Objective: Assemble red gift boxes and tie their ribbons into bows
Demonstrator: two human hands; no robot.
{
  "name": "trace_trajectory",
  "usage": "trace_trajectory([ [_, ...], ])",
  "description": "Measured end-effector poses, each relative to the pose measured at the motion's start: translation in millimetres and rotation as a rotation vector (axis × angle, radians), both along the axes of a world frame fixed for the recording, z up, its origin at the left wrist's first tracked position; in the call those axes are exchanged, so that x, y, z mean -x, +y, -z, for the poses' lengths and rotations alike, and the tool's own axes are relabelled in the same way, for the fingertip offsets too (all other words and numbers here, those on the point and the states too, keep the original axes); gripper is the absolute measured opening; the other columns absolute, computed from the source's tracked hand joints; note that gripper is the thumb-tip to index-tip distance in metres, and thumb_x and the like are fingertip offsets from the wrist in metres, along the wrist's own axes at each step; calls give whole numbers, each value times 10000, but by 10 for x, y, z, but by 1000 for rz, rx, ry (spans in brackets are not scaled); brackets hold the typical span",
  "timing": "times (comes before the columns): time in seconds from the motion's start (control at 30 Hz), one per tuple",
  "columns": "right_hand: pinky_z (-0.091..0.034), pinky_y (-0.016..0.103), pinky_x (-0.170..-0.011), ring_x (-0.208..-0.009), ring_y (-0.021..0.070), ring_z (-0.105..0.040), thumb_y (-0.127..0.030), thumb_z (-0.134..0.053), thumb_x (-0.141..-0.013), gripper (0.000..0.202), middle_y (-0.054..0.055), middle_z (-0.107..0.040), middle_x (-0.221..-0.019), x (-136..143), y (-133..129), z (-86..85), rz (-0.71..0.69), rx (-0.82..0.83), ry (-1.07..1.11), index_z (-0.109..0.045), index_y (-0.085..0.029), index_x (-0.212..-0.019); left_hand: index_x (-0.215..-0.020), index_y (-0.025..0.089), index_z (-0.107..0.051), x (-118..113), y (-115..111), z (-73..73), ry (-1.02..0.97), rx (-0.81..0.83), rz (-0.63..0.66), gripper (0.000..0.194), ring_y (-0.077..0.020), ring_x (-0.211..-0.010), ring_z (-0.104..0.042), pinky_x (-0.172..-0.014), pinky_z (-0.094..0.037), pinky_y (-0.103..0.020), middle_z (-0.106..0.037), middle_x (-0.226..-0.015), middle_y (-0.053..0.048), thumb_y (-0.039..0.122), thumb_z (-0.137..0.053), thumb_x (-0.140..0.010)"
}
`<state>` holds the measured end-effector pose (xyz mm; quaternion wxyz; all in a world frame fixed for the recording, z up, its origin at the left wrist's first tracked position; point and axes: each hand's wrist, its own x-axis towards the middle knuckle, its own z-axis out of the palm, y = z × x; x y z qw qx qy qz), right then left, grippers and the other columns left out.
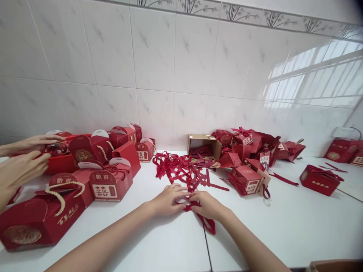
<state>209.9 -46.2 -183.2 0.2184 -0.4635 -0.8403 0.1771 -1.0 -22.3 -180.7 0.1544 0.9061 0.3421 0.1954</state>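
Observation:
A dark red ribbon lies between my hands, its loose loop trailing on the white table below my right hand. My left hand rests low over the table, fingers bent and closed on one part of the ribbon. Close beside it, my right hand pinches the same ribbon, thumb and fingertips nearly touching those of the left. Just beyond my fingers spreads a tangled heap of red ribbons. Exactly how the ribbon runs between the fingertips is partly hidden.
Red gift boxes, including one with a rope handle, crowd the left, where another person's hands reach over a red tray. Behind the ribbons stands an open cardboard box. More red boxes pile up right, with one apart.

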Motion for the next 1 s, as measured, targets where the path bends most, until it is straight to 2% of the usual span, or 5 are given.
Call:
trace_trajectory([
  [0.2, -451, 265, -731, -814, 191, -627, 29, -522, -680, 286, 52, -699, -861, -142, 316, 8, 155, -97, 47, -695, -181, -770, -797, 250, -744, 76, 237, 52, -152, 41, -72, 128, -267, -969, -609, -1046, -191, -562, -732, -938, -44, 300, -627, -777],
  [0.4, -411, 290, -680, -797, 212, -582, 87, -443, -618, 450, 70, -635, -867, -242, 482, 92, 290, -175, 111, -683, -186, -884, -794, 185, -687, 204, 403, 127, -572, 310, -284, 187, -229, -834, -625, -828, -455, -371, -707, -849, -70, 336, -584, -757],
  [0.7, -491, 319, -655, -646, 177, -581, -80, -560, -660, 192, 44, -626, -745, -484, 521, 267, 421, -237, 565, -704, -207, -660, -598, 169, -486, 442, 436, -62, -1146, 681, -401, 72, -103, -513, -491, -545, -443, -223, -495, -548, 24, 182, -480, -669],
  [0.83, -531, 347, -720, -741, 187, -615, -264, -714, -646, 193, 59, -665, -860, -755, 623, 255, 577, -281, 942, -707, -189, -824, -706, 150, -533, 588, 558, -23, -1280, 711, -518, 145, -82, -484, -462, -530, -453, -228, -490, -578, 38, 213, -494, -831],
  [1.0, -559, 267, -715, -718, 116, -641, -293, -757, -612, 285, -10, -656, -796, -1031, 712, 248, 697, -243, 1474, -613, -196, -839, -1133, 137, -566, 644, 635, 67, -1316, 703, -668, 301, -175, -878, -623, -744, -545, -356, -616, -1070, -75, 339, -548, -911],
])
